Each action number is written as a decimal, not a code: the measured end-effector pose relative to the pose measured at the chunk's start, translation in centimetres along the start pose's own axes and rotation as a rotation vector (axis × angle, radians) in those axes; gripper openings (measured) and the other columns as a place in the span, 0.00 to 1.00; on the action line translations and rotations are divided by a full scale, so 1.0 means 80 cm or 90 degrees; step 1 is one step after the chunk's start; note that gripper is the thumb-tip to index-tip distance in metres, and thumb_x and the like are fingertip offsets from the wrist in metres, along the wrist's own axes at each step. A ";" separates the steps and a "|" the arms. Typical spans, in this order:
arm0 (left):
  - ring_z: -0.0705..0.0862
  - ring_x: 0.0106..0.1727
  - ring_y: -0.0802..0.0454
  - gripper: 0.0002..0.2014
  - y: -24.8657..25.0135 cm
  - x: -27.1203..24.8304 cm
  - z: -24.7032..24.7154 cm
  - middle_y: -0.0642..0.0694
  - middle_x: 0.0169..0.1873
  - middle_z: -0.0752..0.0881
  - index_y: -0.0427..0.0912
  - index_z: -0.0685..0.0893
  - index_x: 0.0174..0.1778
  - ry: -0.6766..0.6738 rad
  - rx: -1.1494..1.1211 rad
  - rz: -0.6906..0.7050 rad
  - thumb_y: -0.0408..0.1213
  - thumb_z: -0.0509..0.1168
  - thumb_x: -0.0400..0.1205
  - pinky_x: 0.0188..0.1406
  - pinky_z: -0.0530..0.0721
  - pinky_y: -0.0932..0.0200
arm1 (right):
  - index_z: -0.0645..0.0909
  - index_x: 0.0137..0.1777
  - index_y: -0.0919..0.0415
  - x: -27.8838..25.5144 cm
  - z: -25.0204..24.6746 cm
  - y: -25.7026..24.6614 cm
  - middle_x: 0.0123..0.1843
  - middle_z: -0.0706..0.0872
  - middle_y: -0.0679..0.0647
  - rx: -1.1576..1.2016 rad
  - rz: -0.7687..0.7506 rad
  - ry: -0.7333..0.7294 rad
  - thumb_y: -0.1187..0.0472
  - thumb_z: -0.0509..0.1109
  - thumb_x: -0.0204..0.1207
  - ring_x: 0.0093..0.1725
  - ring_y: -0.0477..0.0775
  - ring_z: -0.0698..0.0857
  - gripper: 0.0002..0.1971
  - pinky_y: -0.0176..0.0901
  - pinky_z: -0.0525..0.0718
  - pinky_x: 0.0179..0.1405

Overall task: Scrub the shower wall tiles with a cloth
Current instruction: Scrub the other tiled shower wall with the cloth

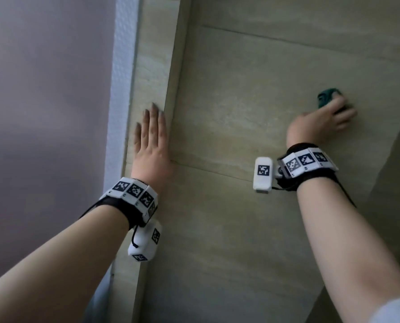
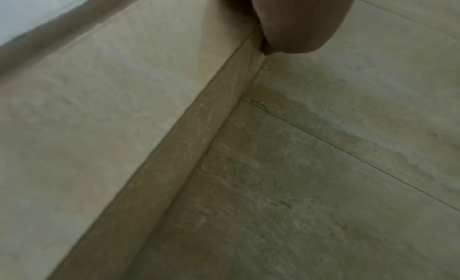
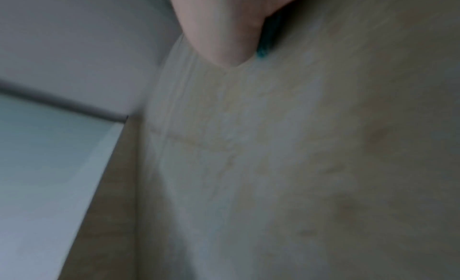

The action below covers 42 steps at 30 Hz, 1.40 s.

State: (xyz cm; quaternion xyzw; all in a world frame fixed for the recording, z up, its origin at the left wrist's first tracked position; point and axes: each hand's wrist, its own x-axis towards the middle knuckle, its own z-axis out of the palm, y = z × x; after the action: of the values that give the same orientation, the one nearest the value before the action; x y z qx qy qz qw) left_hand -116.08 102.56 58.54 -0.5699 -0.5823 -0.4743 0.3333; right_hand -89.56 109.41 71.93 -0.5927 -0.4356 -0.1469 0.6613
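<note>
Beige stone-look wall tiles [image 1: 252,108] fill the head view, large slabs with thin dark grout lines running across them. Green cloth [image 1: 328,96] sits bunched under the right hand [image 1: 320,124], a fold of it sticking out just past the fingertips on the thumb side. Right fingers [image 1: 344,114] are spread and bent over the wad, pressing it against the tile; the cloth is touching the wall. Right wrist view: blurred, but a sliver of teal cloth [image 3: 263,52] shows between the heel of the hand [image 3: 224,32] and the tile [image 3: 298,146].

Left hand [image 1: 151,145] lies flat, fingers straight and close together, holding nothing. Its fingers [image 1: 153,120] rest on the narrow tiled return [image 1: 152,66] at the wall's outer corner, fingertips pointing up along the edge. Left wrist view: the base of the hand [image 2: 298,24] sits right at the corner ridge [image 2: 189,142], with a grout line [image 2: 348,152] crossing the tile below the palm.

Beyond the left fingers' outer side, a white textured strip [image 1: 122,78] borders the tile, then a plain pale lilac wall [image 1: 45,101]. Both wrists carry black bands with white marker blocks [image 1: 136,191], each with a small white camera unit [image 1: 263,174] attached.
</note>
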 end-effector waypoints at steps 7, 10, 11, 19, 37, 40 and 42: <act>0.32 0.82 0.49 0.51 -0.008 0.003 0.004 0.41 0.82 0.37 0.36 0.31 0.81 0.010 0.009 0.025 0.13 0.59 0.71 0.81 0.31 0.52 | 0.74 0.59 0.63 -0.141 0.072 -0.045 0.58 0.77 0.71 0.027 -0.513 -0.106 0.70 0.57 0.65 0.44 0.71 0.79 0.21 0.53 0.77 0.44; 0.26 0.80 0.51 0.49 -0.007 0.000 0.001 0.41 0.81 0.34 0.39 0.28 0.79 -0.019 0.001 0.025 0.16 0.55 0.72 0.80 0.27 0.54 | 0.80 0.59 0.60 -0.194 0.073 -0.014 0.59 0.73 0.67 -0.049 -0.731 -0.271 0.67 0.51 0.67 0.45 0.63 0.71 0.23 0.51 0.82 0.38; 0.25 0.80 0.51 0.49 -0.008 0.000 0.000 0.41 0.81 0.34 0.39 0.27 0.79 -0.019 0.004 0.027 0.15 0.56 0.72 0.80 0.27 0.53 | 0.82 0.61 0.59 -0.191 0.068 -0.008 0.62 0.75 0.68 -0.080 -0.770 -0.319 0.67 0.51 0.68 0.47 0.65 0.72 0.24 0.53 0.81 0.40; 0.33 0.83 0.47 0.54 -0.020 0.002 0.002 0.46 0.83 0.34 0.37 0.35 0.83 -0.017 0.010 0.059 0.15 0.65 0.70 0.82 0.32 0.53 | 0.72 0.70 0.60 -0.017 0.027 -0.063 0.72 0.70 0.68 -0.025 -0.223 0.001 0.71 0.59 0.73 0.65 0.70 0.73 0.24 0.53 0.66 0.62; 0.42 0.84 0.47 0.39 -0.038 0.000 -0.022 0.42 0.83 0.44 0.35 0.44 0.84 -0.031 0.041 0.124 0.32 0.57 0.79 0.83 0.39 0.52 | 0.85 0.56 0.62 -0.149 0.085 -0.154 0.54 0.84 0.68 -0.068 -0.682 -0.172 0.68 0.53 0.67 0.40 0.69 0.82 0.23 0.50 0.81 0.38; 0.42 0.84 0.47 0.39 -0.035 -0.002 -0.027 0.43 0.83 0.43 0.36 0.43 0.83 -0.054 0.047 0.112 0.32 0.58 0.80 0.83 0.38 0.53 | 0.86 0.55 0.54 -0.197 0.089 -0.087 0.52 0.85 0.60 -0.186 -0.817 -0.215 0.61 0.71 0.61 0.41 0.62 0.79 0.20 0.45 0.75 0.40; 0.42 0.84 0.47 0.40 -0.034 -0.002 -0.030 0.41 0.84 0.44 0.35 0.44 0.84 -0.074 0.063 0.108 0.32 0.59 0.79 0.83 0.39 0.52 | 0.88 0.55 0.52 -0.226 0.088 -0.050 0.53 0.86 0.58 -0.208 -0.888 -0.275 0.59 0.67 0.62 0.44 0.59 0.70 0.20 0.49 0.66 0.43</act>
State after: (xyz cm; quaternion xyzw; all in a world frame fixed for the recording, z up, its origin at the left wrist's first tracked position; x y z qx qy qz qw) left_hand -119.12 100.57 58.71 -0.6267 -0.5732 -0.3812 0.3653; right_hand -105.67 108.96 60.43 -0.2856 -0.8033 -0.4750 0.2178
